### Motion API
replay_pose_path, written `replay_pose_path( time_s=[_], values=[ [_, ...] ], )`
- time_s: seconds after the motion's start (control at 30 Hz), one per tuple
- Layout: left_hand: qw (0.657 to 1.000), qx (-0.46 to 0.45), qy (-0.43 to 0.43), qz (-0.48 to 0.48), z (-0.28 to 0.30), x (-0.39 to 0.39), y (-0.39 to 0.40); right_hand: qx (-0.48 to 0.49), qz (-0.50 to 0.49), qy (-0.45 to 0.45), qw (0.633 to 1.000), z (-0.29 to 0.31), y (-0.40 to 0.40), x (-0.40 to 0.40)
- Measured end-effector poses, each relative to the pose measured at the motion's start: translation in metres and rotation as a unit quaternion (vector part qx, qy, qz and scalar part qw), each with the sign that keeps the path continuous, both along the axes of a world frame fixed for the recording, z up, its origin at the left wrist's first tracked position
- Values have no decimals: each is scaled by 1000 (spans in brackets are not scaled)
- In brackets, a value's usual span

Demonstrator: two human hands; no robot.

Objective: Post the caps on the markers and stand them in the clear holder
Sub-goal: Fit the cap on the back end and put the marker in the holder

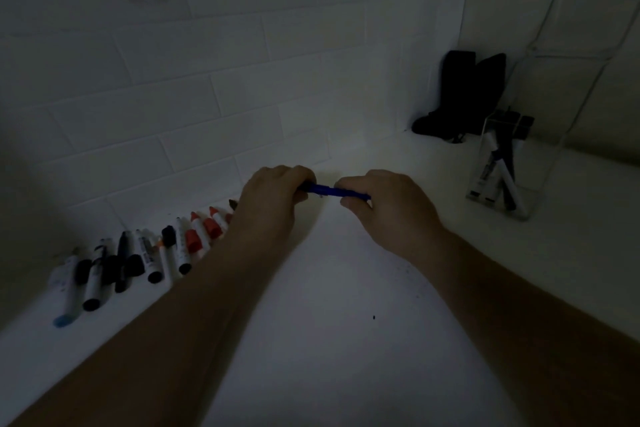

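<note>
While both forearms reach forward over the white counter point(329, 288), the left hand point(273, 198) and the right hand point(384, 204) meet at the centre of the view, each with its fingers curled closed around one end of a blue marker point(323, 189) held roughly level above the surface. Only the short middle stretch of the marker shows between the two hands; whether its cap is on, off or posted cannot be told in the dim light. To the left, a row of loose markers point(138, 260) lies on the counter along the foot of the white tiled wall point(207, 62), with black, red and one light-blue end visible, some bodies overlapping; the left forearm covers the near end of the row. To the right, well apart from the hands, stands the clear holder point(512, 163), upright on the counter, with a few markers leaning inside it at a slant. Behind the holder, in the corner where the two walls meet, rests a dark object point(457, 97) whose kind cannot be made out.
</note>
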State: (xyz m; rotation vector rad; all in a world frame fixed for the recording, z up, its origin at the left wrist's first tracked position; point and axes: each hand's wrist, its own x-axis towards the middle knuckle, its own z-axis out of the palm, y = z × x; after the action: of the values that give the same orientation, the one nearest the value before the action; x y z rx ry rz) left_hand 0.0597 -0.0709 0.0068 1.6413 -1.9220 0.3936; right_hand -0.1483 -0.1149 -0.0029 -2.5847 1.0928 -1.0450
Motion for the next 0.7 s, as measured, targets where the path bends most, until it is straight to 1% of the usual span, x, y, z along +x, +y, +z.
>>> replay_pose_path(
  time_s=[0.07, 0.2, 0.4, 0.6, 0.7],
  values=[
    [1000, -2, -2, -24, -3, -4, -2, -13, -4, 13, 1000, 0, 2, 0],
    [999, 7, -17, -44, -9, -13, -3, -13, 3, 7, 1000, 1, 1, 0],
    [997, 73, -33, 7, -11, -10, 1, -27, 14, 11, 999, 3, 2, 2],
    [996, 78, -50, -8, -10, -11, 3, -17, 28, 19, 999, 3, 0, 0],
    [997, 61, -47, -5, -7, -13, 4, -11, 43, -2, 999, 7, 1, -1]
  ],
)
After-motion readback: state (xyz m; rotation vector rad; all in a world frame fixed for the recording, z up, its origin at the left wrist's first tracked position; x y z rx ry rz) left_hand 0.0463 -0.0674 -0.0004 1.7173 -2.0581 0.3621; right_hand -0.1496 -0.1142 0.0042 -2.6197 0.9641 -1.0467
